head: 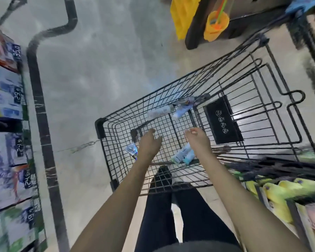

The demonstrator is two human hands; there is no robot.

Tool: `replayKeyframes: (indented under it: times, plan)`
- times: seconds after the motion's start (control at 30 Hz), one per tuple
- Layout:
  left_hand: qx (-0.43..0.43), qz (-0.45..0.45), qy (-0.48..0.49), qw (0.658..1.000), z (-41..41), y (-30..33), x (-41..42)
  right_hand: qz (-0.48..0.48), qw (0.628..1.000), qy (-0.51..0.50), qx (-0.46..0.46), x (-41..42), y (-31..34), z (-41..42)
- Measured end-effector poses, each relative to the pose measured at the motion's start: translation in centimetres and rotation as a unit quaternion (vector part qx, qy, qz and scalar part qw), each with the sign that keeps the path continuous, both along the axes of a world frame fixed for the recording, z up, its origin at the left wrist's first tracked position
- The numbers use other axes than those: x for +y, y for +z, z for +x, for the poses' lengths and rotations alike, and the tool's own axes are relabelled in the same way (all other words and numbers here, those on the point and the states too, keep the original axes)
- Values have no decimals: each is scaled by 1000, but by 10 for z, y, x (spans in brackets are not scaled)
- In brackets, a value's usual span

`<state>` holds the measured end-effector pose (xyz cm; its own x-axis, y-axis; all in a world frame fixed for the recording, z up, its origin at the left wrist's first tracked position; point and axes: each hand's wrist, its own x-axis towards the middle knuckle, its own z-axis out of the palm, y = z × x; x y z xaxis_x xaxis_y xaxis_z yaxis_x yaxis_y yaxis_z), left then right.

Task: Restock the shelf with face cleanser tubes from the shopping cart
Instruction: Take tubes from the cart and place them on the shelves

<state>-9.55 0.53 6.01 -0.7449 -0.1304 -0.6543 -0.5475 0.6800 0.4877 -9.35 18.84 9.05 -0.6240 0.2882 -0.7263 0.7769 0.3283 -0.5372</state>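
Both arms are reaching forward from lower centre of frame into the shopping cart, hands hovering above the basket floor, neither holding anything. Left hand is lying loose, fingers relaxed and slightly spread. Right hand is also relaxed, fingers loosely bent, nothing in them.

Nearest tubes: a pair of face cleanser tubes lying just below and left of the right hand, between the two wrists, long axes running lower left to upper right. Right hand is the closer one; judging by that, it's a short drop down and back.

A small clear packet is sitting just left of the left hand; blurred, can't tell what it is.

Further up, more tubes are lying along the cart's far wall, centre of frame, well beyond both hands.

Shelf is running down the left edge of frame.
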Motion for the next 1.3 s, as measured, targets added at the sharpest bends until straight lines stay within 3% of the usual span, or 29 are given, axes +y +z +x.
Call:
replayKeyframes:
  times: [0.1, 0.23, 0.47, 0.53, 0.8, 1.13, 1.3]
  plan:
    - [-74, 79, 154, 982, -36, -51, 5, -18, 998, -44, -27, 0, -50, -34]
    - [-140, 208, 349, 903, -81, -116, 17, -71, 989, -107, -68, 3, -134, -75]
    - [-158, 366, 508, 764, -130, -211, 44, -95, 976, -161, -114, 7, -253, -127]
    - [-147, 378, 534, 742, -141, -228, 47, -96, 969, -191, -125, 6, -280, -136]
    - [-156, 376, 599, 689, -162, -262, 52, -99, 954, -268, -97, -2, -320, -161]
    - [-62, 314, 637, 701, -142, -257, 53, -153, 936, -291, -126, 13, -316, -140]
    - [-53, 370, 603, 705, -106, -237, 37, -172, 941, -254, -140, 27, -291, -102]
